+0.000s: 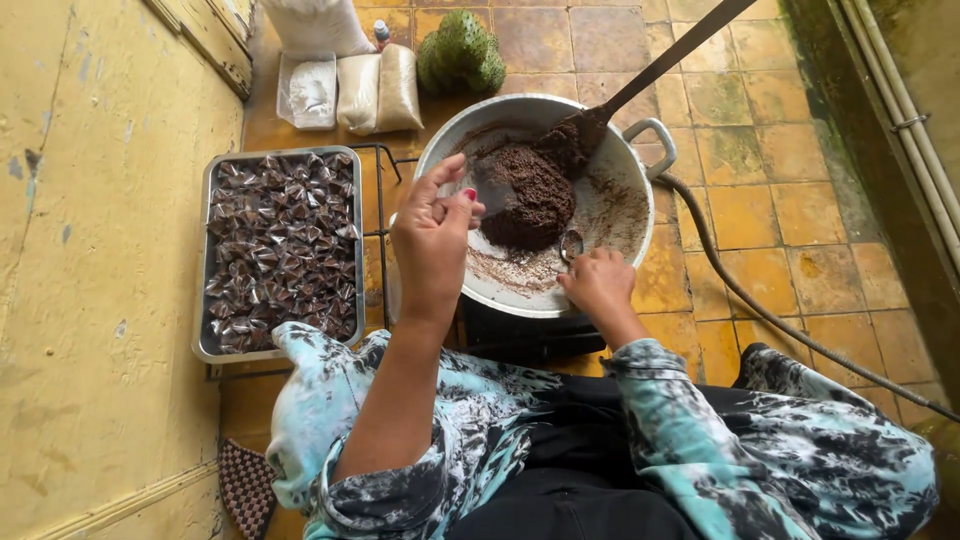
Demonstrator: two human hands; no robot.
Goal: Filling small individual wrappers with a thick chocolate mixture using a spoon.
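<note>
Left hand (432,238): raised over the pan's near rim, fingers pinched together on something too small to tell.
Right hand (598,283): closed on a spoon (571,244) at the pan's near edge.
Pan (640,205): holds a dark brown paste (530,195) and a long spatula (650,70).
Tray (206,300): left of the pan, full of wrapped pieces.
</note>
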